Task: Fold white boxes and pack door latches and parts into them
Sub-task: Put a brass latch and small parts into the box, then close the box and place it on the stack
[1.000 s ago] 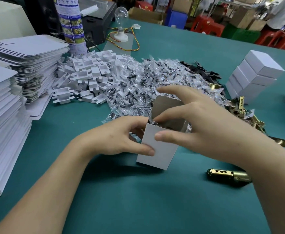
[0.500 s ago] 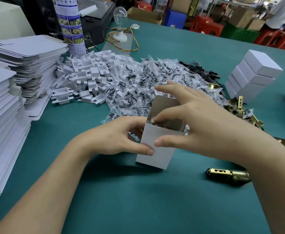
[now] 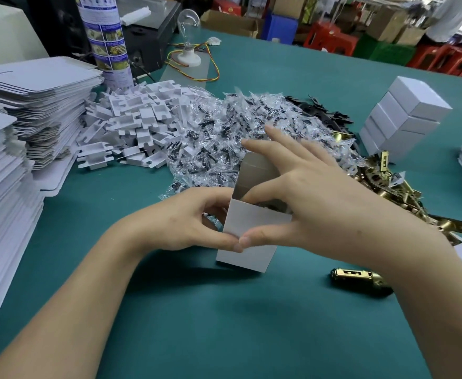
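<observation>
At the middle of the desk (image 3: 224,324), the white box (image 3: 254,224) stands upright, mouth open and lid flap raised. The left hand (image 3: 186,222) pinches its left corner. The right hand (image 3: 320,203) holds the front by the thumb, forefinger at the mouth. Each grip is closed on thin matte card. Packing seems underway. Next, probably, the glossy brass latch (image 3: 355,279) lying nearby goes in, which needs 1 hand freed.

On the far side of the teal surface (image 3: 224,324) I see a clear light bulb (image 3: 188,21) upright in a white socket (image 3: 188,59), coloured wires (image 3: 214,70) looping beside it. Left of it a printed tube (image 3: 106,36) stands by a black case (image 3: 147,36). Beyond: a cardboard carton (image 3: 229,21), a blue crate (image 3: 279,26), red stools (image 3: 331,36)
</observation>
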### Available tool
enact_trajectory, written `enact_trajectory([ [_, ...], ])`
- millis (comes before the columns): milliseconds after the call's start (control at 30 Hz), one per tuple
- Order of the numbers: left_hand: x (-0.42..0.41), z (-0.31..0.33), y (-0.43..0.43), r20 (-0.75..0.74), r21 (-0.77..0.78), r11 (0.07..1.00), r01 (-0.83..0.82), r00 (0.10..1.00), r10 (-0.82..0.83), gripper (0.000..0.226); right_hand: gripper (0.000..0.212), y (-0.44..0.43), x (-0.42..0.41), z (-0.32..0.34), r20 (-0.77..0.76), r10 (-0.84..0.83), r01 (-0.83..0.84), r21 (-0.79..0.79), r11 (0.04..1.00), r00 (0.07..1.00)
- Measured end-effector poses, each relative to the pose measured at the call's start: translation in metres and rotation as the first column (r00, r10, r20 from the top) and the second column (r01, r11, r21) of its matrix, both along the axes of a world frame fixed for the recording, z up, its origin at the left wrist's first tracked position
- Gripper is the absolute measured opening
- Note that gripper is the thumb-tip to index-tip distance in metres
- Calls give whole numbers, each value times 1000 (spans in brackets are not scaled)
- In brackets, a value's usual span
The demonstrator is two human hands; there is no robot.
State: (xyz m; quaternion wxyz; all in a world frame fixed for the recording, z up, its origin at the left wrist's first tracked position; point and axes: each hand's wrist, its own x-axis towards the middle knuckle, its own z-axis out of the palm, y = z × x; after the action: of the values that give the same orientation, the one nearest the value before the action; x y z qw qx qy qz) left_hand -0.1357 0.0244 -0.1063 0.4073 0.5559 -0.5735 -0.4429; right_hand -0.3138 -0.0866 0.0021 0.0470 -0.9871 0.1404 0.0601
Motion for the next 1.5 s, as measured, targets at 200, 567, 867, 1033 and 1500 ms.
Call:
enact_trajectory([
  [200,1,0,0,0,8,1000,-2,1000,2,38,61,-2,1,0,28,53,-53,-6,999,998],
  [567,0,5,-3,-25,-143,961,-236,972,235,46,40,-31,-49,-47,640,-433,21,546,837,635],
  [867,-1,8,-2,-86,-268,870,-413,910,406,49,27,-13,-40,-94,619,-598,16,688,726,509],
  [1033,-2,10,-2,-71,-276,888,-369,929,364,42,17,-10,-34,-100,686,-552,-66,653,755,473],
  [1500,0,34,10,178,-310,925,-218,943,281,14,7,-4,-33,-111,740,-494,-240,637,733,456],
])
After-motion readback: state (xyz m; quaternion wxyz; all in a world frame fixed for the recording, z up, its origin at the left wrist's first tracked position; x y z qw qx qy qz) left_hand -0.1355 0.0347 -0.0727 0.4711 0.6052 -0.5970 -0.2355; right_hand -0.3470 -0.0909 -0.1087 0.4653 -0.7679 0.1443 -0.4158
